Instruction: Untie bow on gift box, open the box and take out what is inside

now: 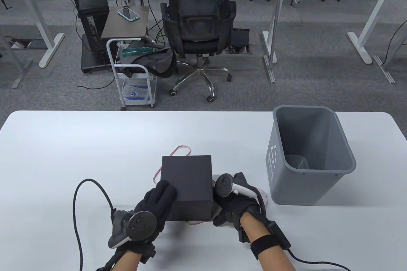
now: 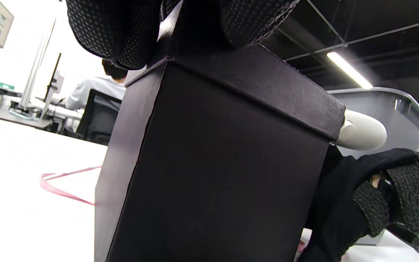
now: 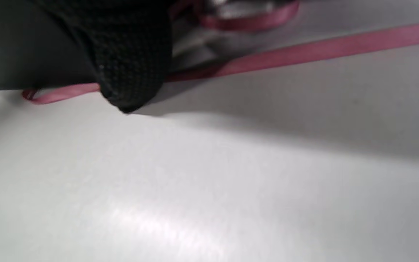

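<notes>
We see the left hand (image 1: 149, 207) with flat fingers (image 1: 163, 190) on the lidded black cardboard box (image 1: 187, 177); the right hand (image 1: 233, 202) at 3 o'clock, grip indiscernible; loose pink ribbon (image 3: 304, 51) on the white worktop (image 1: 79, 144).

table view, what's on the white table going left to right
left hand → box → right hand → bin

Black box (image 1: 187, 177), pink ribbon (image 3: 304, 51)
</notes>
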Tool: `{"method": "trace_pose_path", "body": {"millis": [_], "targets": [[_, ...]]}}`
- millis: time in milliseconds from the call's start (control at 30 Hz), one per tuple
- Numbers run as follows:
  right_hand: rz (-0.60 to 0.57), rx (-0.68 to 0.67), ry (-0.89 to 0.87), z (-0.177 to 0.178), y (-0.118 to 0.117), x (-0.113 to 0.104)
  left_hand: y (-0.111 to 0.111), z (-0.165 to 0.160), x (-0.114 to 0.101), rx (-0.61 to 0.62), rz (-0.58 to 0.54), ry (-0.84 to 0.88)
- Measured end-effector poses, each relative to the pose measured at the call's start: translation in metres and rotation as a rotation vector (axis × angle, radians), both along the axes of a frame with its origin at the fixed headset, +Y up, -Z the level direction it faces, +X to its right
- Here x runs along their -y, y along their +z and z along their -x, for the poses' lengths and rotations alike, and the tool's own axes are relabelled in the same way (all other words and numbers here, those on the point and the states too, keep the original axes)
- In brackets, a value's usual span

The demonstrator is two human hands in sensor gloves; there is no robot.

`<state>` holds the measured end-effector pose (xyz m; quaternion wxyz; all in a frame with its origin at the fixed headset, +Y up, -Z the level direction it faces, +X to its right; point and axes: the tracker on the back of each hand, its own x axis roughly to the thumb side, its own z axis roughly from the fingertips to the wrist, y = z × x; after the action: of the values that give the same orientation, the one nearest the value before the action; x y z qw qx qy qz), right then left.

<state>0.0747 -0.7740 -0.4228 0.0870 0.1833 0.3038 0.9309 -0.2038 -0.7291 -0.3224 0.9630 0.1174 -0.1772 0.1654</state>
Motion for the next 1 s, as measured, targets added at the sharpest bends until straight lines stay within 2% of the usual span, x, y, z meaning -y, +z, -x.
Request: {"method": "trace_pose_path", "body": {"millis": [167, 333, 533, 700, 1000], "targets": [[-0.223, -0.001, -0.053, 0.003, 0.009, -0.004, 0.0, -0.001, 0.0, -0.001, -0.005, 0.0], [-0.376, -0.036, -0.103, 0.008, 0.025, -0.007, 0.0, 0.001, -0.001, 0.001, 0.0, 0.015], [-0.418, -0.017, -0.096, 0.011, 0.029, -0.007, 0.0, 0.003, -0.001, -0.004, 0.004, 0.022], [-0.544, -0.012, -0.151, 0.013, 0.03, -0.002, 0.0, 0.002, -0.001, -0.003, 0.003, 0.016], [-0.531, -0.084, -0.049, 0.012, 0.041, 0.001, 0.001, 0.002, -0.002, -0.01, -0.002, 0.012]]}}
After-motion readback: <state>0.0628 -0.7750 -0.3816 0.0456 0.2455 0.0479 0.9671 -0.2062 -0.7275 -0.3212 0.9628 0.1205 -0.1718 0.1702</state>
